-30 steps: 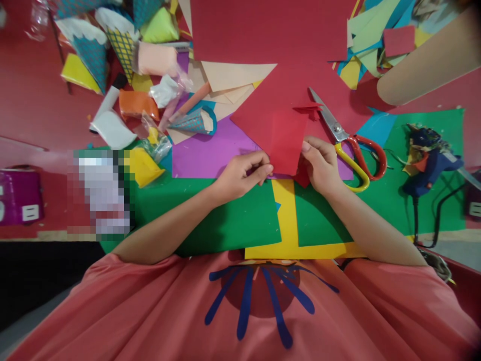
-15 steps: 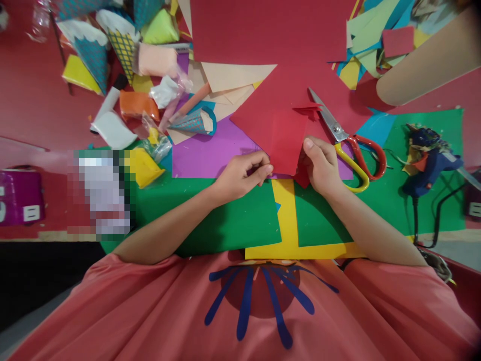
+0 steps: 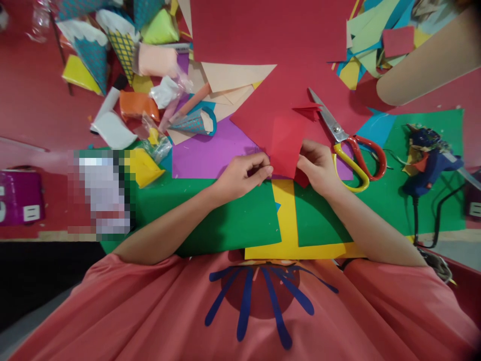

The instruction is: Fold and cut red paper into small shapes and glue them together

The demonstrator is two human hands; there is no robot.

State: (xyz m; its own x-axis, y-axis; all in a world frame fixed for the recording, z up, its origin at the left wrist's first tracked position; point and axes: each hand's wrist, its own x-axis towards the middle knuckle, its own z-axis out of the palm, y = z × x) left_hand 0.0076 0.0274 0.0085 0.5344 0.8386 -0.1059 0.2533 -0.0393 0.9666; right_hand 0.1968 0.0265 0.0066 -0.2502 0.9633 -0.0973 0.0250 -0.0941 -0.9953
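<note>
Between my hands I hold a small red sheet of paper [image 3: 286,150] upright over the purple sheet [image 3: 210,153]. My left hand [image 3: 244,173] pinches its left edge between thumb and fingers. At the right edge, my right hand [image 3: 319,165] grips the same paper, its fingertips partly hidden behind it. Scissors [image 3: 340,133] with one red and one yellow handle lie just right of my right hand, blades pointing away. By the blade tips rests a small folded red paper piece [image 3: 308,110] on a larger red sheet [image 3: 259,108].
Packets of clay [image 3: 139,105], patterned paper cones [image 3: 120,45] and a small blue cone [image 3: 193,122] crowd the left. A blue glue gun [image 3: 424,170] lies on green sheet [image 3: 447,210] at right. Behind it are a cardboard tube [image 3: 428,60] and paper scraps [image 3: 372,35]. Nearer me is yellow paper [image 3: 287,215].
My right hand has shifted slightly left, bringing the small red sheet's right edge inward, and its thumb now points more toward the left. My left hand has barely moved.
</note>
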